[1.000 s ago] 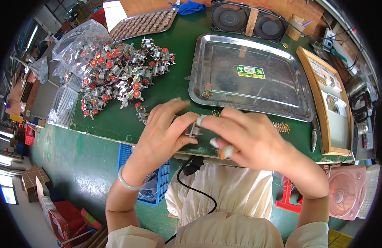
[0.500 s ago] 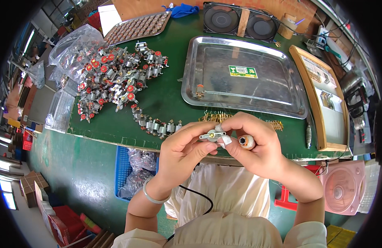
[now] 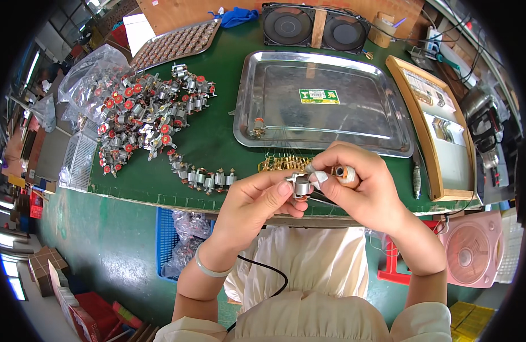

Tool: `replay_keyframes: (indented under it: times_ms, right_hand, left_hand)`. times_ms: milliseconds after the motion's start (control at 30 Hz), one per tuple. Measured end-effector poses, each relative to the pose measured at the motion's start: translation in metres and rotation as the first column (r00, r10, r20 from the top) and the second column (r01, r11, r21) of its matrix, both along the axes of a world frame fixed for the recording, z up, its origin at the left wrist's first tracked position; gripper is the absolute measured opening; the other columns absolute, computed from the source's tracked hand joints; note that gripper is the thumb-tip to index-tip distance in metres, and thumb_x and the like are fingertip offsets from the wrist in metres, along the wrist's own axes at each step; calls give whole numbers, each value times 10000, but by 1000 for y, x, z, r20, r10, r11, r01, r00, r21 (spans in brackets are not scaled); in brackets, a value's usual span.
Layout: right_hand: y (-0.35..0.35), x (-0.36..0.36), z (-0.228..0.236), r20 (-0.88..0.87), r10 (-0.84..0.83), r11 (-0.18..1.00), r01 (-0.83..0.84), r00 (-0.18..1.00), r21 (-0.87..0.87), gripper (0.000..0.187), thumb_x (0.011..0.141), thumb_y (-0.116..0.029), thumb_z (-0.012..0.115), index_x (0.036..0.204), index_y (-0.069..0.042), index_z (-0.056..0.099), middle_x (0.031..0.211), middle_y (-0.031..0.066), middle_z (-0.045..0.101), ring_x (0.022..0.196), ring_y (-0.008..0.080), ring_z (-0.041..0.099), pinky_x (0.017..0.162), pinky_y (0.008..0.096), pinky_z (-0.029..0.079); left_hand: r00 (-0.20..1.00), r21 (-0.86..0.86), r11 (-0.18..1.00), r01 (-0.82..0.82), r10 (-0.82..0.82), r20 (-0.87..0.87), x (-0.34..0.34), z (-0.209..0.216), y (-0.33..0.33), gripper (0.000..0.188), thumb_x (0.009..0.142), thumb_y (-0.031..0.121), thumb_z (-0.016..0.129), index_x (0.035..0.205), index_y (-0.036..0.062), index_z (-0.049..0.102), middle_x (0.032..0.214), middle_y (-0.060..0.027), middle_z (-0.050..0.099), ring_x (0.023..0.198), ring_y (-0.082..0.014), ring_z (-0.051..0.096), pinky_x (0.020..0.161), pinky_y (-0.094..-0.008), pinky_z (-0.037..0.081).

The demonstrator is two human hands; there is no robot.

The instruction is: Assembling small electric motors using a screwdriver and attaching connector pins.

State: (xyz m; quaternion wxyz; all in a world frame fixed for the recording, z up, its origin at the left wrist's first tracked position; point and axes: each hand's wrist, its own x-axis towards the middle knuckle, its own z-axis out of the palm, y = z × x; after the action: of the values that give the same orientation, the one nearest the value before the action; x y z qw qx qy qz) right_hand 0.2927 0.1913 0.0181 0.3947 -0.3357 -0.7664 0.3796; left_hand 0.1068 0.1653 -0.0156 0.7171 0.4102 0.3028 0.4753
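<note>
A small silver motor (image 3: 301, 186) is pinched in my left hand (image 3: 244, 210), above the table's near edge. It lies sideways with its metal can showing. My right hand (image 3: 368, 185) is closed around a tool with a tape-wrapped handle (image 3: 348, 178); its working end is hidden, so I cannot tell its kind. White wrapping covers my right thumb and index fingertips, which touch the motor's right side. Just beyond my hands lie several brass-coloured metal pieces (image 3: 283, 162) with thin wires. A curved row of motors (image 3: 209, 180) stands to the left.
A steel tray (image 3: 325, 137) holds one motor (image 3: 258, 127) at its left corner. Piled motors (image 3: 143, 108) and a plastic bag lie left. Behind are a filled tray (image 3: 174, 44) and two black fans (image 3: 287, 27). A wooden-framed box (image 3: 439, 125) stands right.
My left hand has turned the motor from its end face onto its side. Both hands have shifted slightly, and the whole view has moved a little.
</note>
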Motion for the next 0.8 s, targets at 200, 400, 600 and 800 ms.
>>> replay_keyframes:
  times_ms: [200,400,600,800]
  right_hand:
    - [-1,4,0,-70,-27,984,14,997,-176,111,753,23,565,861,22,542,772,65,548,708,102,520,628,240,421]
    - [-1,4,0,-85,-24,988,10,996,-156,110,761,15,571,867,20,541,782,64,554,720,100,523,640,235,424]
    - [-1,5,0,-70,-35,987,23,997,-157,109,759,11,575,863,16,543,775,62,555,713,98,522,634,235,422]
    - [-1,6,2,-40,-45,993,40,998,-114,117,744,10,580,855,13,543,752,70,550,688,114,524,621,238,418]
  left_hand:
    - [1000,-53,998,25,-25,-3,6,0,3,303,865,186,512,1051,-53,525,896,-101,593,784,-165,597,708,-283,514]
    - [1000,-71,997,30,-30,-3,5,2,3,296,864,184,513,1043,-51,528,894,-101,594,790,-168,598,714,-284,517]
    - [999,-80,996,38,-38,3,6,1,4,296,865,182,511,1054,-44,526,904,-101,594,794,-168,597,722,-288,517]
    - [999,-80,996,43,-41,28,8,3,4,278,861,146,514,1065,-43,524,918,-100,590,801,-160,593,722,-278,512]
